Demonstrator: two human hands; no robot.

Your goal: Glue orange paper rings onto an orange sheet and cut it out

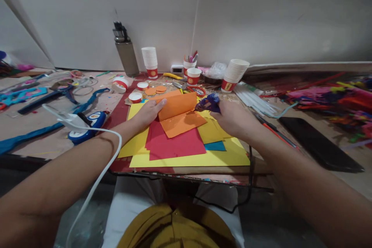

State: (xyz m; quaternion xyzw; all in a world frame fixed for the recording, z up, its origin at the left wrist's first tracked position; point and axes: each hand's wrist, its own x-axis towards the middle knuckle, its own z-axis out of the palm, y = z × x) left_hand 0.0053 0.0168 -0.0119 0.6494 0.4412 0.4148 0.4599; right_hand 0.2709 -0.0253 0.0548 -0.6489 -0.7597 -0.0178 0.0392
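My left hand (149,111) pinches the left edge of an orange sheet (181,110), which has a crease or cut across it. On the right, my right hand (228,114) is closed round a dark purple tool (209,102) whose tip meets the right edge of the orange sheet; its blades are hard to make out. Below the orange sheet lies red paper (174,143), on top of yellow sheets (235,155). A bit of blue paper (215,146) shows at the right of the red.
Stacked paper cups (149,62), more cups (235,73), and a bottle (126,56) stand along the wall. Orange discs (151,91) lie behind my left hand. At right are a black phone (319,143) and white sticks (252,99). A white cable (107,166) crosses my left forearm.
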